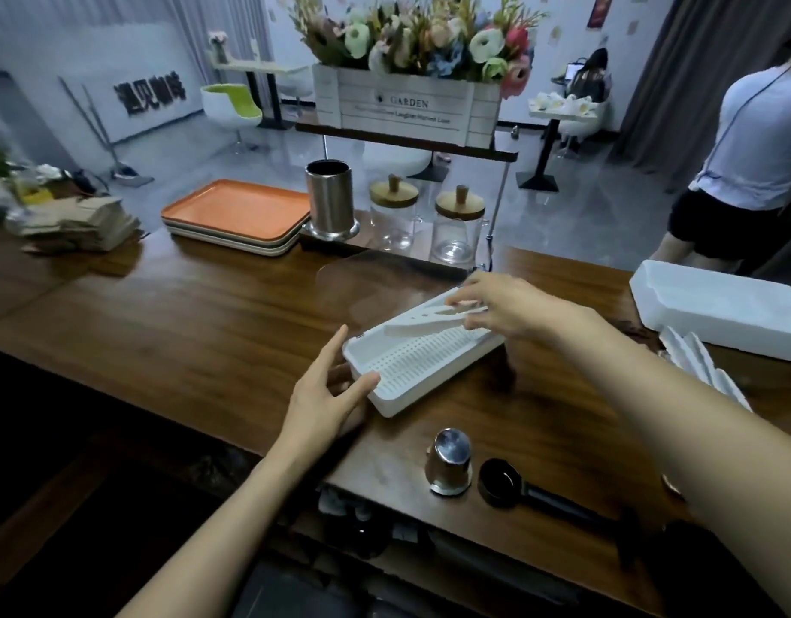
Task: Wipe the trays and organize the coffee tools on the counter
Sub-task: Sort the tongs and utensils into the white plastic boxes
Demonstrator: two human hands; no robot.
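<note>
Right hand [506, 306]: pinching tongs [429, 322].
Tray [422, 396]: sitting just below that grip.
Left hand [325, 396]: resting open, straight fingers touching tray's corner.

free: bare dark wooden counter [197, 332] left | blocked: white perforated plastic tray [422, 365] centre, steel tamper [448, 461] near

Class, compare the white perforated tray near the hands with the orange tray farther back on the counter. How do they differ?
The white tray has a perforated floor and deep walls; the orange tray is smooth and shallow. The white tray sits alone; the orange tray tops a stack. Both are rectangular.
</note>
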